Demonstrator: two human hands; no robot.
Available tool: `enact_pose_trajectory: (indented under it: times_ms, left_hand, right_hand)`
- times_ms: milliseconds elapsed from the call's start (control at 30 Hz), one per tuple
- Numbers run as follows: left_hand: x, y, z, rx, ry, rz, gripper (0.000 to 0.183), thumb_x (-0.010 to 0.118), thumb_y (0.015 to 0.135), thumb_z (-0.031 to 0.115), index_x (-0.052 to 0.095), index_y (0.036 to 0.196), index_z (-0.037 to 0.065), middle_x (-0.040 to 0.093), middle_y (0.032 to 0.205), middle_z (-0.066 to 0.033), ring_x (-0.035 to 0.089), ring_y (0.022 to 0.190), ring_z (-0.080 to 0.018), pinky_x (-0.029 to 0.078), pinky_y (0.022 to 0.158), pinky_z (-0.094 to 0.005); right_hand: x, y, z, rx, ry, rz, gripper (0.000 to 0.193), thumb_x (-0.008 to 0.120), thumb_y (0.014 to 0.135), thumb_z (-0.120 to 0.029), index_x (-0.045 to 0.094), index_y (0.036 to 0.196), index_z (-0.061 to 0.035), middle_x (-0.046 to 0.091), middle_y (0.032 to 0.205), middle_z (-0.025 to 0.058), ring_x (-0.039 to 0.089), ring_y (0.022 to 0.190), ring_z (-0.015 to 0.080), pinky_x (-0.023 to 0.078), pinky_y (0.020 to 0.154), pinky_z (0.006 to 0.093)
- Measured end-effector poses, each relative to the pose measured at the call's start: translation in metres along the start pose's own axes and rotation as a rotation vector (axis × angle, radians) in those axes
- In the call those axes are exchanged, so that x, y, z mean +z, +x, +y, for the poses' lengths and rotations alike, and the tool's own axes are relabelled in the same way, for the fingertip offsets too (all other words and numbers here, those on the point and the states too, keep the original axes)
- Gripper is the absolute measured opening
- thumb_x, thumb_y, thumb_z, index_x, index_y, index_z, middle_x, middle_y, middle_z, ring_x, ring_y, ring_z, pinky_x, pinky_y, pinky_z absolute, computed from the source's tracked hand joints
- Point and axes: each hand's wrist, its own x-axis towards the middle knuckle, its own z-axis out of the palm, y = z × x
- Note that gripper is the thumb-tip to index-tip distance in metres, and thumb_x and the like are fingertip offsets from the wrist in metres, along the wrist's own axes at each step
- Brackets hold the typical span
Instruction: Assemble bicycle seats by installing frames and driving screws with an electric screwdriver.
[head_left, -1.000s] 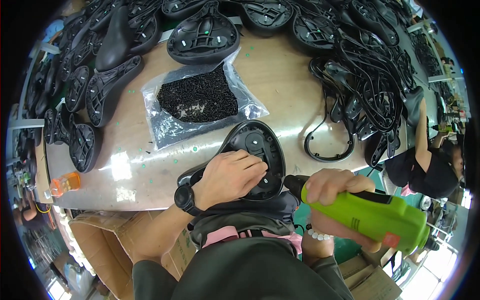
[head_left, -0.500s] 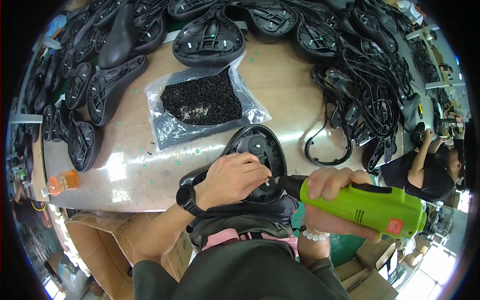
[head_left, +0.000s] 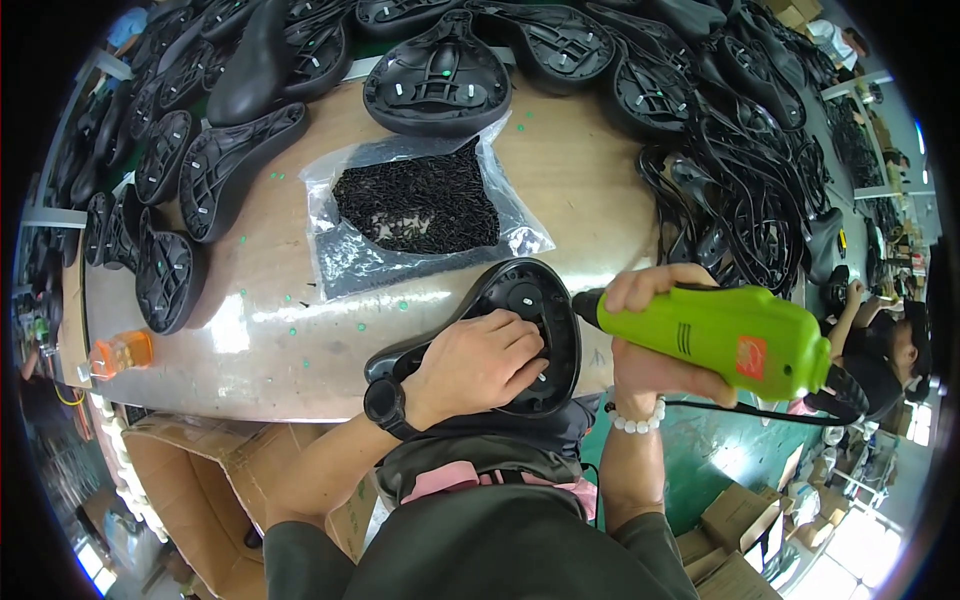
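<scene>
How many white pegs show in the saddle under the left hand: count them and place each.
2: the upper peg toward the far rim of the black saddle; the lower peg close beside the left hand. Others may be hidden beneath.

Tabletop (head_left: 595, 190) free between screw bag (head_left: 355, 270) and trim heap (head_left: 760, 225); green driver (head_left: 712, 335) bars near side, saddles (head_left: 437, 92) far side.

Can see an orange container (head_left: 122, 354) at left, an open cardboard box (head_left: 185, 470) lower down, a co-worker (head_left: 888, 350) far right.
</scene>
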Motion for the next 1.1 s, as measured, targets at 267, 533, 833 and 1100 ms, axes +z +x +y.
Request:
enact_pose_trajectory:
  times_ms: [267,533,833,1100]
  left_hand:
    - [0.001,0.001,0.000,-0.013,0.026,-0.028,0.016,0.072,0.077,0.018,0.062,0.082,0.006,0.067,0.089,-0.0033,0.064,0.082,-0.0224,0.055,0.067,-0.0322]
    - [-0.004,0.001,0.004,-0.010,0.025,-0.015,0.019,0.070,0.080,0.023,0.062,0.079,0.006,0.064,0.085,-0.0048,0.062,0.079,-0.0235,0.053,0.066,-0.0339]
    - [-0.075,-0.002,-0.110,-0.431,0.873,0.342,0.018,0.067,0.083,0.019,0.066,0.094,0.005,0.062,0.104,-0.0091,0.055,0.100,-0.0298,0.047,0.086,-0.0412]
    - [-0.085,-0.017,-0.128,-0.431,0.694,0.303,0.012,0.068,0.083,0.014,0.067,0.090,0.004,0.061,0.089,-0.0086,0.056,0.085,-0.0290,0.048,0.075,-0.0392]
  right_hand:
    - [0.003,0.010,0.002,0.321,-0.161,0.031,0.123,0.052,0.040,-0.099,0.047,0.116,-0.0035,0.053,0.079,0.0101,0.051,0.068,0.0205,0.043,0.064,0.0333]
    - [0.004,-0.003,-0.001,0.307,-0.124,0.109,0.124,0.057,0.038,-0.097,0.045,0.116,-0.0011,0.053,0.081,0.0097,0.049,0.069,0.0192,0.041,0.065,0.0330]
    - [0.006,0.010,-0.028,0.227,0.041,-0.239,0.122,0.062,0.040,-0.095,0.041,0.125,-0.0100,0.054,0.084,0.0099,0.049,0.072,0.0210,0.040,0.066,0.0326]
    - [0.041,0.001,-0.045,0.117,-0.048,-0.206,0.118,0.047,0.060,-0.095,0.043,0.131,-0.0008,0.057,0.078,0.0117,0.054,0.061,0.0251,0.045,0.059,0.0385]
